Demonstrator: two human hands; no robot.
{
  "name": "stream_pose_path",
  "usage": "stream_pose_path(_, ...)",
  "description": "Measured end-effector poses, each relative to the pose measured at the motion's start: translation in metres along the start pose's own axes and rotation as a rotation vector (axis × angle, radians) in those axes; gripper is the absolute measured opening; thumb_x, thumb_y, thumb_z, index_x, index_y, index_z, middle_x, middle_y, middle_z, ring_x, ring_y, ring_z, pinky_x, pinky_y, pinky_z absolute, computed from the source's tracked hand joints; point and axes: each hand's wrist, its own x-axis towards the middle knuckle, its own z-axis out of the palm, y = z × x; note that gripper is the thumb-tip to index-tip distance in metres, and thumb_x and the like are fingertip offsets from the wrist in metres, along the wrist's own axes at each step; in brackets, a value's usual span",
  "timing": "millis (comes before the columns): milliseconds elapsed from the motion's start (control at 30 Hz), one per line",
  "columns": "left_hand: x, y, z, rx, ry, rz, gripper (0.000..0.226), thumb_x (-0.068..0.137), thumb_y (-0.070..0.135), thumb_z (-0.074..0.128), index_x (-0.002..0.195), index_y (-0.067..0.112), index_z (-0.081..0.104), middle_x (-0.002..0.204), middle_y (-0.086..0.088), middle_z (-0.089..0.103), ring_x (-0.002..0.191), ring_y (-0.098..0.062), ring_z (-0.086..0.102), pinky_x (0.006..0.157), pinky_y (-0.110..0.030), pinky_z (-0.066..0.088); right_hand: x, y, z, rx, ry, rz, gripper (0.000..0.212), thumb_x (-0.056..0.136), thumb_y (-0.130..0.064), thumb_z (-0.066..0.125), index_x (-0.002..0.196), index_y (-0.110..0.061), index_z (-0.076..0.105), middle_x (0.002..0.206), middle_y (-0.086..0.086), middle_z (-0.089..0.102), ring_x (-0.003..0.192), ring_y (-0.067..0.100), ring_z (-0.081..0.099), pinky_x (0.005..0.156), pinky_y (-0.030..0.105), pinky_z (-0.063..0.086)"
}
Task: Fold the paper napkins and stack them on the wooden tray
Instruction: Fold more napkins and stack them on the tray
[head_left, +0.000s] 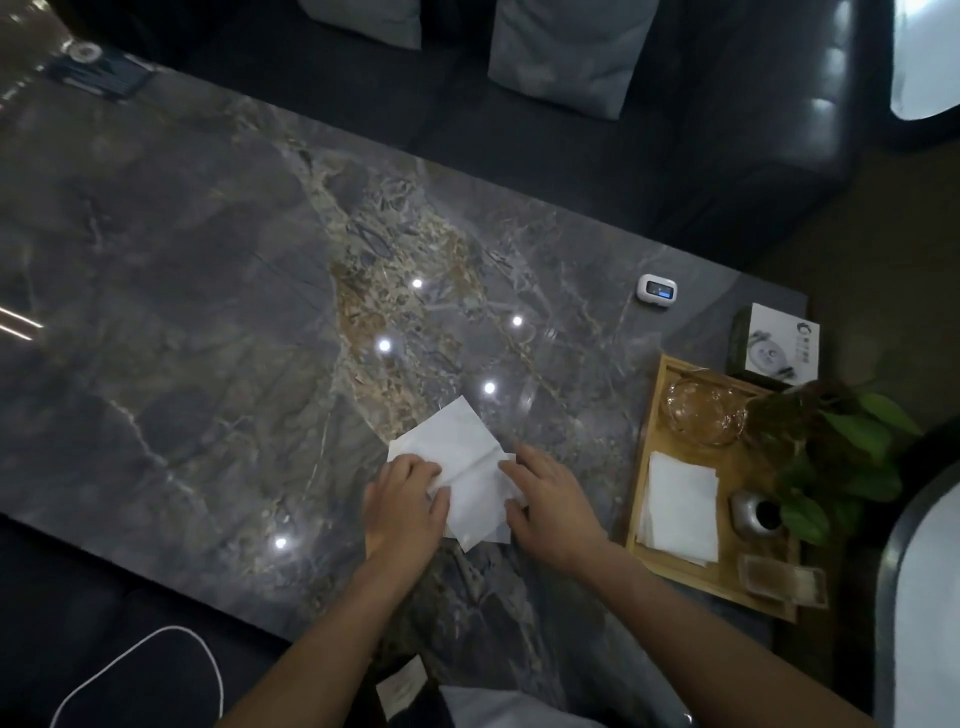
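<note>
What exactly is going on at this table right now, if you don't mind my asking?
A person is folding a white paper napkin on the marble table, with the left hand and right hand pressing on its two sides. Folded napkins already lie on the wooden tray to the right, beside a glass bowl and a small vase.

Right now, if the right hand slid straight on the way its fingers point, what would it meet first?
The right hand points up-left across the napkin, so it would likely meet the left hand, also pressing that napkin; the exact line is uncertain.
</note>
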Motion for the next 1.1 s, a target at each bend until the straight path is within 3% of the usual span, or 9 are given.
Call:
stream_pose_path(167, 0.006, 0.002, -0.005, -0.011, 0.033, 0.056, 0.008, 0.087, 0.018, 0.067, 0.08, 0.017, 0.066, 0.089, 0.001, 0.062, 0.087, -0.022, 0.057, 0.077, -0.036, 0.045, 0.007, 0.001, -0.002, 0.015, 0.037, -0.013, 0.045, 0.093, -0.035, 0.049, 0.136, -0.023, 0.049, 0.152, 0.002, 0.039, 0.14, 0.023, 0.035, 0.119, 0.046, 0.027)
stream_pose_path(300, 0.002, 0.002, -0.01, -0.005, 0.035, 0.242, 0.011, 0.085, 0.014, 0.067, 0.079, 0.018, 0.059, 0.086, 0.003, 0.062, 0.084, -0.018, 0.056, 0.071, -0.03, 0.043, 0.004, 0.003, -0.005, 0.092, 0.13, -0.035, 0.043, 0.091, -0.032, 0.052, 0.133, -0.023, 0.051, 0.143, 0.001, 0.049, 0.133, 0.022, 0.043, 0.114, 0.047, 0.034)
stream_pose_path(467, -0.01, 0.017, -0.027, -0.068, -0.094, 0.478, 0.01, 0.089, 0.024, 0.052, 0.088, 0.019, 0.06, 0.098, 0.003, 0.066, 0.095, -0.016, 0.06, 0.082, -0.032, 0.05, -0.001, 0.002, -0.016, 0.051, 0.163, -0.179, 0.045, 0.088, -0.03, 0.061, 0.132, -0.025, 0.054, 0.152, 0.003, 0.041, 0.142, 0.024, 0.031, 0.117, 0.04, 0.018)
stream_pose_path(567, -0.023, 0.03, -0.038, -0.222, -0.152, 0.362, 0.008, 0.093, 0.023, 0.056, 0.09, 0.02, 0.063, 0.101, 0.009, 0.07, 0.097, -0.005, 0.062, 0.087, -0.019, 0.05, -0.008, 0.004, -0.025, 0.132, 0.202, -0.2, 0.019, 0.086, -0.031, 0.063, 0.103, -0.026, 0.069, 0.138, -0.002, 0.057, 0.134, 0.018, 0.043, 0.115, 0.039, 0.025)
stream_pose_path(633, -0.031, 0.039, -0.042, -0.418, -0.147, 0.19, 0.01, 0.093, 0.015, 0.062, 0.086, 0.022, 0.064, 0.095, 0.013, 0.071, 0.092, -0.001, 0.064, 0.077, -0.009, 0.047, -0.017, 0.002, -0.036, 0.254, 0.197, -0.142, 0.012, 0.085, -0.031, 0.066, 0.093, -0.025, 0.072, 0.114, -0.007, 0.069, 0.112, 0.007, 0.058, 0.104, 0.032, 0.041)
stream_pose_path(700, -0.033, 0.047, -0.04, -0.588, -0.138, 0.03, 0.015, 0.093, 0.01, 0.062, 0.084, 0.021, 0.062, 0.088, 0.007, 0.07, 0.082, -0.006, 0.065, 0.07, -0.014, 0.049, -0.029, 0.0, -0.048, 0.452, 0.144, -0.036, 0.007, 0.085, -0.029, 0.069, 0.089, -0.024, 0.073, 0.091, -0.012, 0.07, 0.086, 0.001, 0.064, 0.081, 0.019, 0.05)
stream_pose_path(767, -0.035, 0.055, -0.039, -0.738, -0.193, -0.097, 0.011, 0.095, 0.01, 0.062, 0.089, 0.019, 0.061, 0.084, -0.001, 0.071, 0.077, -0.012, 0.067, 0.067, -0.024, 0.054, -0.04, 0.0, -0.056, 0.635, 0.126, 0.023, 0.002, 0.085, -0.024, 0.071, 0.084, -0.026, 0.071, 0.08, -0.014, 0.068, 0.078, 0.002, 0.065, 0.066, 0.014, 0.052)
stream_pose_path(900, -0.042, 0.071, -0.033, -0.822, -0.306, -0.161, 0.02, 0.089, 0.013, 0.071, 0.107, 0.017, 0.065, 0.089, 0.001, 0.076, 0.078, -0.008, 0.074, 0.066, -0.025, 0.061, -0.059, 0.006, -0.063, 0.827, 0.163, 0.101, 0.005, 0.086, -0.023, 0.07, 0.085, -0.027, 0.069, 0.084, -0.011, 0.069, 0.08, 0.0, 0.067, 0.061, 0.014, 0.052)
stream_pose_path(1100, -0.058, 0.088, -0.015, -0.803, -0.364, -0.154, 0.017, 0.085, 0.016, 0.076, 0.1, 0.011, 0.071, 0.097, -0.005, 0.079, 0.091, -0.018, 0.075, 0.073, -0.032, 0.063, -0.085, 0.02, -0.061, 0.944, 0.211, 0.241, 0.015, 0.084, -0.032, 0.072, 0.095, -0.023, 0.067, 0.091, -0.007, 0.07, 0.083, 0.005, 0.069, 0.063, 0.015, 0.056)
